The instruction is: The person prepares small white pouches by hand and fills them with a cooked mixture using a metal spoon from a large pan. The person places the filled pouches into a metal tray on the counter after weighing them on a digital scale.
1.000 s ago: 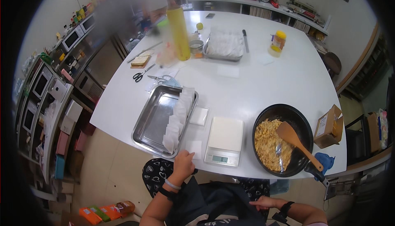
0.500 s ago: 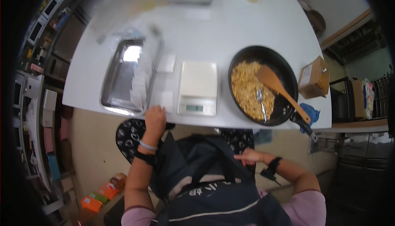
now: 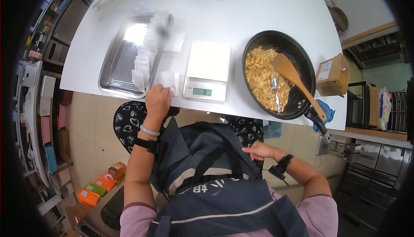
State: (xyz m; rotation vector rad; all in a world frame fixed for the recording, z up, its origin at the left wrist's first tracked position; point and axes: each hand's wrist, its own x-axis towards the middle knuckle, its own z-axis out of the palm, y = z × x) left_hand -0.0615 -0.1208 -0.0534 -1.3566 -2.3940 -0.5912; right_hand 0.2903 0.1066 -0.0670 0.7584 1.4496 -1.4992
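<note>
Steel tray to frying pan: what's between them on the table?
In the head view, from the steel tray to the frying pan: a farther white piece, a nearer white piece by the left hand, then the digital scale.

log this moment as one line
left hand: at white paper; right hand: by apron; scale: between tray and pan; pan: food, wooden spatula, spoon

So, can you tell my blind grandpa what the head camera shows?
A person's left hand is by a white bag at the edge of a table; the right hand is beside a dark apron. On the table, left to right, are a metal tray with white bags, a kitchen scale and a black pan of golden food with a wooden spatula.
</note>
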